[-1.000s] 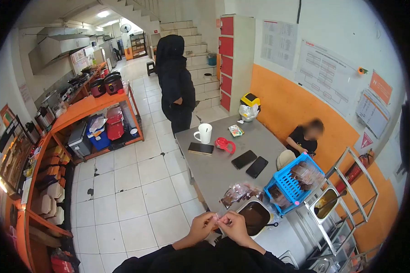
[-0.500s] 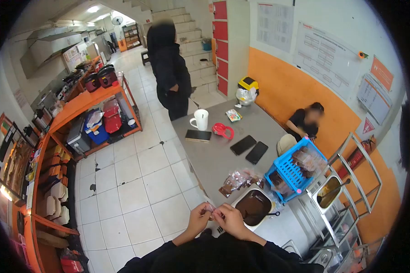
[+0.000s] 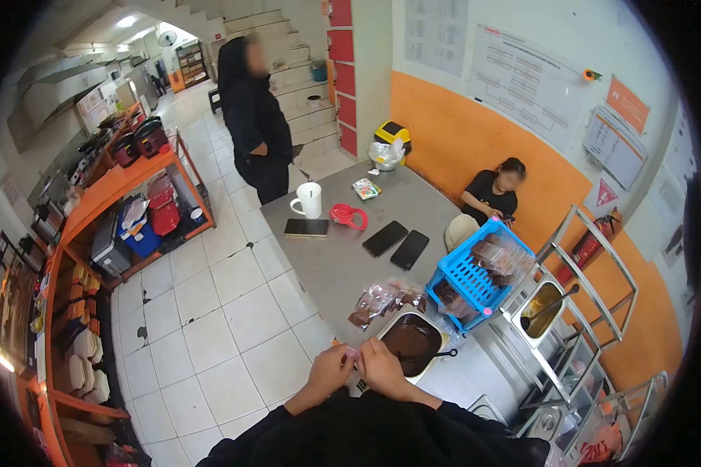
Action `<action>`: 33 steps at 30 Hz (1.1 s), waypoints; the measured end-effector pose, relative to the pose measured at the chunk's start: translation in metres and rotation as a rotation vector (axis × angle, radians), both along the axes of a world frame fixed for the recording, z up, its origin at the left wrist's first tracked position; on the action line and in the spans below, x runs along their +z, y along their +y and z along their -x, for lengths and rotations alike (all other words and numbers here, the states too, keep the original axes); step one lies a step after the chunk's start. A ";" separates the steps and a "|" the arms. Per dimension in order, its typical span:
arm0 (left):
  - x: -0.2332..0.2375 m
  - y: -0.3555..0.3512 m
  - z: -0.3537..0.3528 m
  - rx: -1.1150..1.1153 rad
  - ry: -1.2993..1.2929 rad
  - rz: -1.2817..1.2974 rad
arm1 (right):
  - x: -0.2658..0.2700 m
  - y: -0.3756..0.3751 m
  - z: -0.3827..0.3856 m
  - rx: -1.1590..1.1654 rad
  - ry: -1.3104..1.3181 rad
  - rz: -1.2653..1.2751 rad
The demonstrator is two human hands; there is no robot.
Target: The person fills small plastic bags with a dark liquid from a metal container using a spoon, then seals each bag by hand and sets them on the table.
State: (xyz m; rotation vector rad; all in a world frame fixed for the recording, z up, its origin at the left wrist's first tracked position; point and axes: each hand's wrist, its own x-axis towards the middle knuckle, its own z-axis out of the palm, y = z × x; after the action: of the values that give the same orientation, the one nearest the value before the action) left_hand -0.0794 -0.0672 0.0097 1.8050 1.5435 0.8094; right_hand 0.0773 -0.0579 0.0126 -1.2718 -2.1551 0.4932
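My left hand point(image 3: 329, 370) and my right hand point(image 3: 384, 369) are close together in front of me, fingers pinched on a small clear plastic bag point(image 3: 354, 352). Most of the bag is hidden by the fingers. Just beyond my right hand sits a metal pan point(image 3: 441, 333) of dark brown sauce point(image 3: 410, 340), with a black-handled ladle point(image 3: 444, 352) resting in it. Filled clear packets point(image 3: 378, 302) of something brown lie on the table behind the pan. To their right, a blue plastic basket point(image 3: 483, 284) holds more such packets.
On the grey table point(image 3: 319, 261) are two phones point(image 3: 410, 250), a white mug point(image 3: 309, 201), a red tape-like ring point(image 3: 348, 216) and a dark flat case point(image 3: 306, 227). A second pan point(image 3: 539, 310) with yellowish contents stands right. One person point(image 3: 257, 124) stands beyond; another point(image 3: 491, 192) sits by the wall.
The view has turned slightly, so the scene sits further left and the table things higher. Both hands stay pinched together on the bag. The standing person's head has turned to the right.
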 end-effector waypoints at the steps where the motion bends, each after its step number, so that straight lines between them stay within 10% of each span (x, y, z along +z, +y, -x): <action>1: 0.001 -0.001 0.000 -0.007 0.067 -0.009 | -0.002 -0.002 0.001 -0.003 -0.037 -0.009; 33: -0.016 -0.025 0.015 -0.332 0.096 0.050 | -0.027 -0.039 -0.010 0.144 -0.075 -0.186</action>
State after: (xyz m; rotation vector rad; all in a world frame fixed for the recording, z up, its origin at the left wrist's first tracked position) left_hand -0.0947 -0.0924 -0.0062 2.0163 1.2595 0.5272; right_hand 0.0868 -0.0966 -0.0140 -1.0541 -2.3069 0.2983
